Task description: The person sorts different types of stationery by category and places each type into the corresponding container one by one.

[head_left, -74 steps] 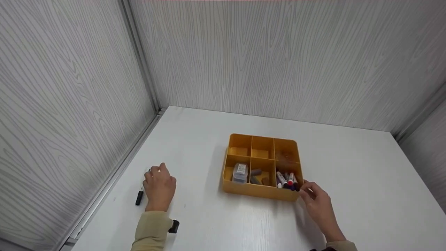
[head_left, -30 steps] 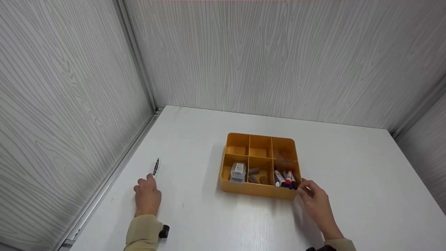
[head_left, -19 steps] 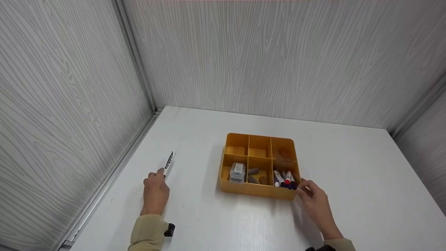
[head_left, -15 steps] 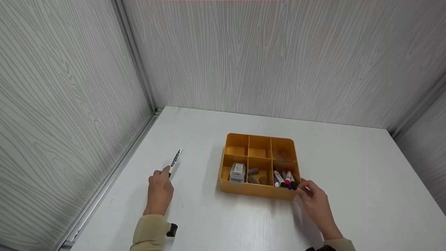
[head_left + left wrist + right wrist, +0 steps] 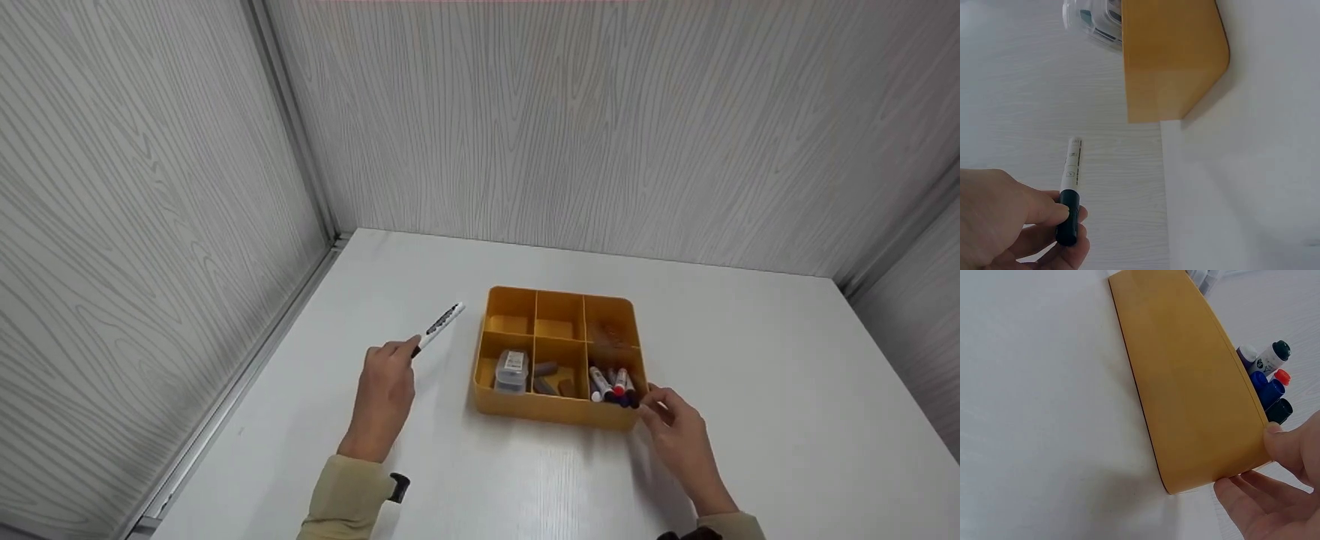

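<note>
My left hand (image 5: 387,386) pinches a whiteboard marker (image 5: 441,326) by its black cap, between thumb and fingers. In the left wrist view the marker (image 5: 1070,174) has a white printed barrel that points away from the hand. It is held off the table, left of a yellow compartment box (image 5: 555,409). My right hand (image 5: 679,435) holds the box's near right corner. In the right wrist view the thumb (image 5: 1283,441) lies at the rim, with the fingers against the outer side wall. Several markers (image 5: 616,384) stand tilted in the box's near right compartment.
Clear plastic cases (image 5: 513,371) fill the near left compartment. Grey and brown blocks (image 5: 546,369) lie in the near middle one. Something clear with reddish bits (image 5: 611,335) sits in the far right one. Grey wood-grain panels (image 5: 570,135) enclose the white table (image 5: 750,360).
My left hand has picked the marker up from the left of the table and carried it right, toward the box. My right hand stays at the box corner.
</note>
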A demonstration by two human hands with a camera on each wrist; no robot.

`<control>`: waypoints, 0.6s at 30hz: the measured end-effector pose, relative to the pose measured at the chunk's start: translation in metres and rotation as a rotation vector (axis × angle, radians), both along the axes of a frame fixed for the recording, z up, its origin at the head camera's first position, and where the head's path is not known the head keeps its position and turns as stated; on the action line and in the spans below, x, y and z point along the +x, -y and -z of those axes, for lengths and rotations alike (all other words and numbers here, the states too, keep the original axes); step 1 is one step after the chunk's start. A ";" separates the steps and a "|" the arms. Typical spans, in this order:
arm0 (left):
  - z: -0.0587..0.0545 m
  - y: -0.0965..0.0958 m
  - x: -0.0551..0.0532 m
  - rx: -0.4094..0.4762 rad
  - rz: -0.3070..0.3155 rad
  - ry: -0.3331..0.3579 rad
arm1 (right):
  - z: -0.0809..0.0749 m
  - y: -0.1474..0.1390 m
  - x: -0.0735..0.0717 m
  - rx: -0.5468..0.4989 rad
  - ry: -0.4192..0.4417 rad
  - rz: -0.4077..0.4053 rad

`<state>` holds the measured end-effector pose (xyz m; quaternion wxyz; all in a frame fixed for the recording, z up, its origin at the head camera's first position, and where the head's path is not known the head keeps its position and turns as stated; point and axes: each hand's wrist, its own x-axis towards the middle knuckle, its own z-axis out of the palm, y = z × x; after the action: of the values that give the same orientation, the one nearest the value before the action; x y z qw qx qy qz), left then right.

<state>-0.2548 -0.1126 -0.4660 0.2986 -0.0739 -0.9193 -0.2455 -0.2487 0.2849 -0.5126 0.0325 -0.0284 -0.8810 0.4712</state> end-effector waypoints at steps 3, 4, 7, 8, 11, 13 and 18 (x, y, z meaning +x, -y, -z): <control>-0.006 -0.010 0.001 -0.019 0.024 0.006 | 0.000 0.000 0.001 -0.010 0.011 -0.004; -0.007 -0.014 0.002 -0.024 0.032 0.010 | -0.001 -0.001 0.001 -0.011 0.018 -0.006; -0.011 -0.024 0.003 -0.039 0.068 0.010 | -0.001 0.000 0.002 -0.017 0.025 -0.007; -0.013 -0.027 0.003 -0.042 0.081 0.010 | 0.000 0.000 0.002 -0.017 0.023 -0.007; -0.017 -0.036 0.004 -0.045 0.120 0.011 | 0.001 0.000 0.000 -0.014 0.001 -0.006; -0.020 -0.043 0.004 -0.052 0.141 0.010 | 0.002 0.000 0.000 -0.009 -0.013 -0.004; -0.027 -0.062 0.005 -0.098 0.194 -0.010 | 0.002 0.000 -0.001 -0.012 -0.009 0.004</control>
<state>-0.2498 -0.0509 -0.4394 0.2739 -0.1781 -0.9173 -0.2278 -0.2502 0.2850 -0.5150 0.0372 -0.0282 -0.8778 0.4767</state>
